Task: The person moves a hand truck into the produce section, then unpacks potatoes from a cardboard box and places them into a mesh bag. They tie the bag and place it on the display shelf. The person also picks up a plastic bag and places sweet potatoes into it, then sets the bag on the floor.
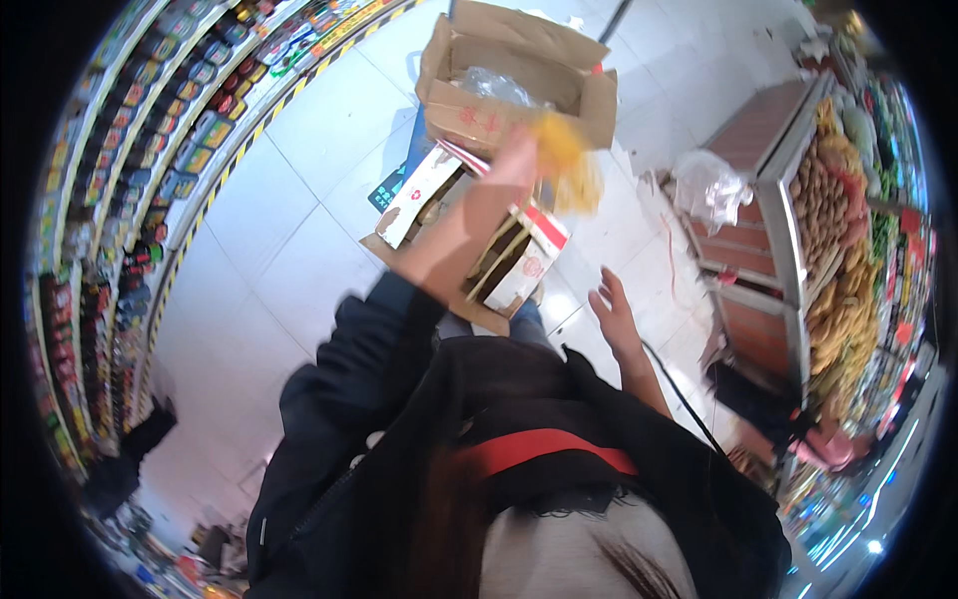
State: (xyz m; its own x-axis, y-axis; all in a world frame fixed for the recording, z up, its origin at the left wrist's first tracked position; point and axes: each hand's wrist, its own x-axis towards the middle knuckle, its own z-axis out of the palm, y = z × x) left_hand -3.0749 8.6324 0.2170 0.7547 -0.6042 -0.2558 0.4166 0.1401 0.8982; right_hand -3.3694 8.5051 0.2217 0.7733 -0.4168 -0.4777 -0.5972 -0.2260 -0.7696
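Observation:
My left hand (516, 161), reaching forward over the boxes, grips a blurred yellow item (563, 146); motion blur hides what it is. A paler yellow part (580, 187) hangs below it. Under my forearm stands an open white carton (513, 288) with a red stripe, its brown inside partly covered by the arm. Beyond it is an open brown cardboard box (475, 112) with clear plastic film (498, 86) inside. My right hand (615, 311) is empty, fingers apart, held above the floor to the right of the white carton.
Shelves of bottles and jars (194, 146) curve along the left, edged with yellow-black tape (228, 176). At right stands a produce stand (756, 232) with potatoes (819, 202); a clear plastic bag (711, 187) hangs on its side. Another person (816, 442) is at lower right.

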